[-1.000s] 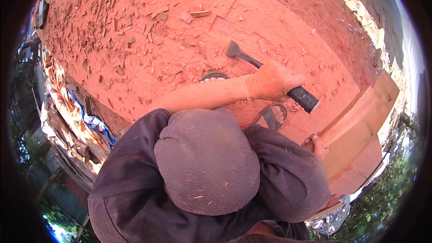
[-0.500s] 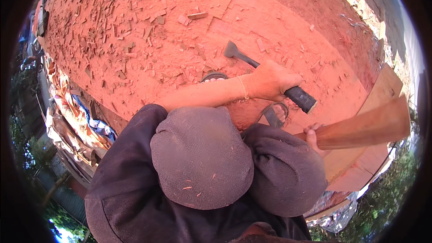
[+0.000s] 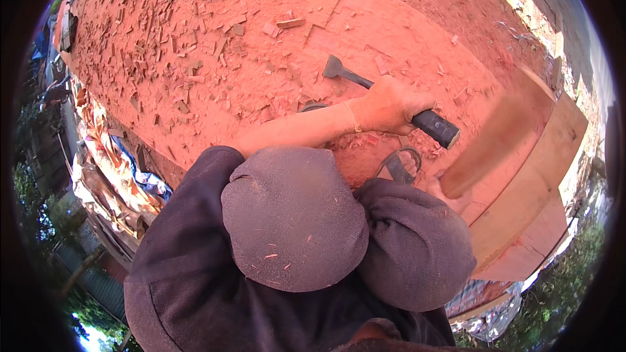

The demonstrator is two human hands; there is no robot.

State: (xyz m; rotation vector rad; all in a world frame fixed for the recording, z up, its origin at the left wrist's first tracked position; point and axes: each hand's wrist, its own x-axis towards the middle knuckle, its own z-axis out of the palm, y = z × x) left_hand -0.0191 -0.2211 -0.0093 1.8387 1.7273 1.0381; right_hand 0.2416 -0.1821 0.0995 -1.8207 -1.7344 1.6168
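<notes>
Both closed: left hand (image 3: pixel 394 103) around black-gripped, flared tool (image 3: pixel 435 128); right hand (image 3: pixel 450 199) around blurred wooden piece (image 3: pixel 493 142), tilted between tool and edge of boards (image 3: pixel 525 205). Angular chips (image 3: pixel 291 23) litter powdery red ground (image 3: pixel 417 42), barer beyond left hand.

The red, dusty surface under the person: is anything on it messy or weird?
Yes, it's messy: small, flat, brown chips, probably wood, lie scattered at all angles over the red, dusty surface, thickest toward the upper left, not neatly piled.

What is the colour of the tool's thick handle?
The thick handle is black; it shows best in the head view.
</notes>
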